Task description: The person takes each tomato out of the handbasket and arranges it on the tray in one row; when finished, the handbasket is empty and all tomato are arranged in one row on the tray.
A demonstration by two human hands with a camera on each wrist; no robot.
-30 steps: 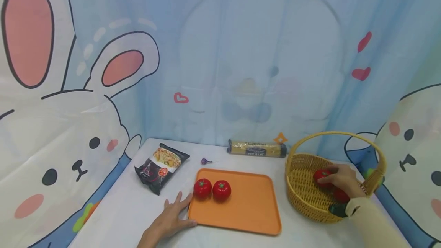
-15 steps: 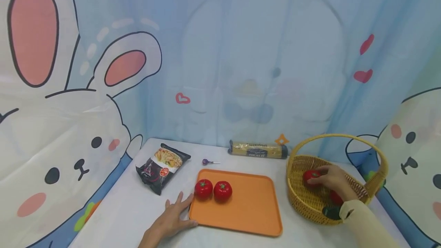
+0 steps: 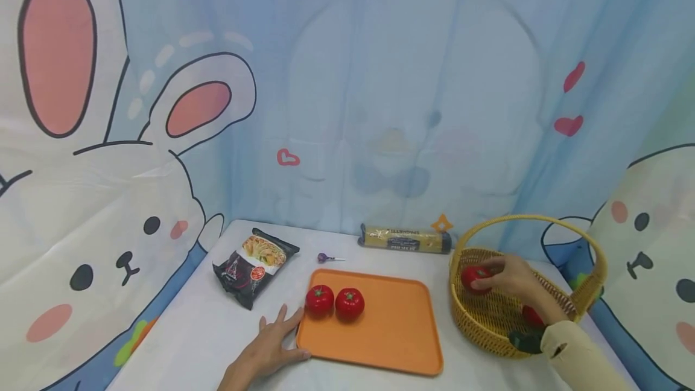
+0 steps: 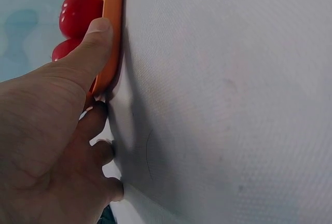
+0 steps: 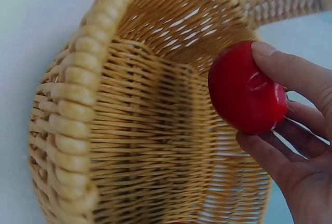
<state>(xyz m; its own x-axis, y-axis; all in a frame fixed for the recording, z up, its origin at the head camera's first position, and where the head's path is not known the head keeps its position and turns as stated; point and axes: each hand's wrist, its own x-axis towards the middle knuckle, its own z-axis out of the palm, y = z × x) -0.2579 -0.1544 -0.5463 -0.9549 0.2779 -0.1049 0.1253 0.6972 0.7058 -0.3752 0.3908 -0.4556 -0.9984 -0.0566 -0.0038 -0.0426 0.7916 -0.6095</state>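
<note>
The right hand [image 3: 509, 277] pinched a red tomato [image 3: 473, 280] between thumb and fingers, within the opening of the basket [image 3: 466, 323] near its tray-side wall, while the left hand [image 3: 265, 346] held nothing, its fingers spread and its thumb resting against the rim of the orange tray [image 3: 396, 324]. Smooth, round and glossy, the tomato looked light and fairly firm but probably slippery, and whether it could bruise was hard to judge. Its widest part seemed the surest hold, thumb opposite fingers, squeezed gently, with the stem end toward the palm.
</note>
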